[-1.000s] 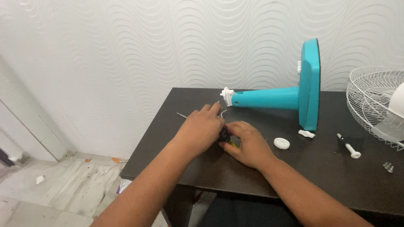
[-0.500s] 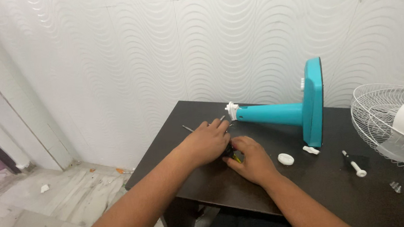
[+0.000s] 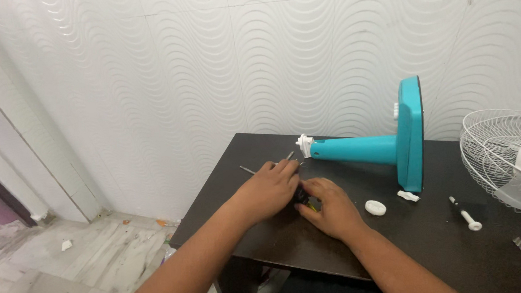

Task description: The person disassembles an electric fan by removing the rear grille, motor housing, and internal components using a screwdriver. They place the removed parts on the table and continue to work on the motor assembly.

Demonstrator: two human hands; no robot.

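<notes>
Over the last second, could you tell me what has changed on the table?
Nothing visibly: only the camera shifted. Both hands, left and right, stay closed over a small dark part; the teal stand, white cap and grille lie as before.

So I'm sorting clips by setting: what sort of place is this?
Probably a room in a home: wavy white wall panels, marble-like floor, and a dark table with a teal fan stand and white fan grille.

Glossy teal plastic fan stand (image 3: 379,147) lies on a matt dark wooden table (image 3: 444,237).
</notes>
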